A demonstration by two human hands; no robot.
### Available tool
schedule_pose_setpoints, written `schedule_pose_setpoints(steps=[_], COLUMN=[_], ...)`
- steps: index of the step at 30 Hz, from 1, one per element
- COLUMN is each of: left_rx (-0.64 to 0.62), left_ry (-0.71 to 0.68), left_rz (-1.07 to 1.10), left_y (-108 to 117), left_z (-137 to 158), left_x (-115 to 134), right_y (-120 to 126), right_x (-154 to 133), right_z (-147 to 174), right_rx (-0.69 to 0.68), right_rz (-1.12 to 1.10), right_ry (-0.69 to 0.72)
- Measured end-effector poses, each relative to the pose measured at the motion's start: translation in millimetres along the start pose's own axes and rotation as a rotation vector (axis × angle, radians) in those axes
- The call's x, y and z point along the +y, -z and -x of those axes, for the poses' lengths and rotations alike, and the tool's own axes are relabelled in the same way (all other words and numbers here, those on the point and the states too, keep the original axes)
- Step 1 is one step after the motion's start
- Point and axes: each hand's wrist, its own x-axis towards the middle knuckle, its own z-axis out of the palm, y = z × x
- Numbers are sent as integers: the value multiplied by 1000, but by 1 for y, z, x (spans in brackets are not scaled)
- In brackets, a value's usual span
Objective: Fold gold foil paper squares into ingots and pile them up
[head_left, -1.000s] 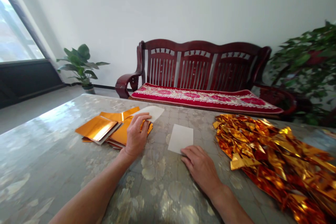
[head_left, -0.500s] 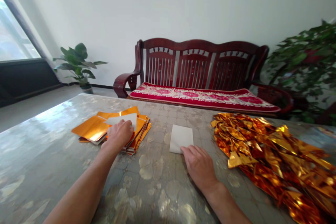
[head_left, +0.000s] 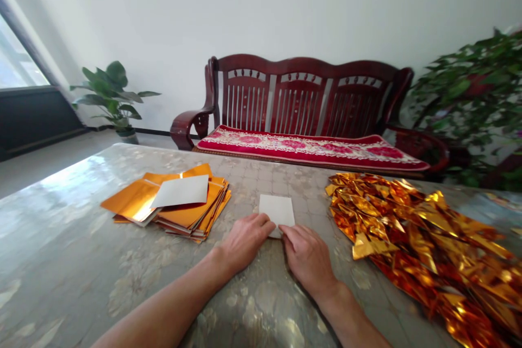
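Note:
A small white-faced sheet of paper [head_left: 277,207] lies on the table in front of me. My left hand [head_left: 248,236] is at its near left corner, fingers together and closed on the edge. Across from it, my right hand [head_left: 309,254] pinches the near right corner between thumb and fingers. The fingertips of both hands nearly meet and hide the sheet's near edge. To the left sits an untidy stack of gold foil paper [head_left: 191,213], with one sheet lying white side up [head_left: 182,191] on top.
A heap of folded gold foil pieces [head_left: 420,244] spreads over the right side of the patterned table [head_left: 163,293]. Beyond the table's far edge stands a dark red wooden bench [head_left: 297,103] with a red floral cover. Potted plants [head_left: 114,92] flank it.
My left hand has left the gold paper stack and moved right to the white sheet's near edge. The top white sheet stays on the stack. My right hand keeps its place at the corner.

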Motion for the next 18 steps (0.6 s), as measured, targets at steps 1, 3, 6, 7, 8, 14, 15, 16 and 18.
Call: schedule_pose_setpoints(steps=[1,3,6,7,8,14,15,16,18], left_rx=[7,45,128,153,173,170,161,150,130], left_ry=[8,52,126,141,151,195,186,171,131], left_rz=[19,90,213,240,258,273,277,286,306], left_y=[-3,-7,-10,-10,-9,-7,-8,-8,-9], left_z=[0,0,1,2,2,-1,-1,-2,-2], left_x=[-3,-7,-11,-11,-10,-12,-13,-15,-20], right_y=[1,2,4,4,3,1,1,1,0], right_x=[-1,-2,-3,-2,-2,4,4,4,4], right_z=[0,-1,-2,-2,-2,-3,-3,-3,-3], right_rx=[-7,-19,-35,-39,-41,-37,-35,-30,-20], right_rz=[-22,-66,-118,-124,-126,-98,-98,-101,-109], right_ry=[-2,-10,-16,-20,-27,-69,-71,-76,-89])
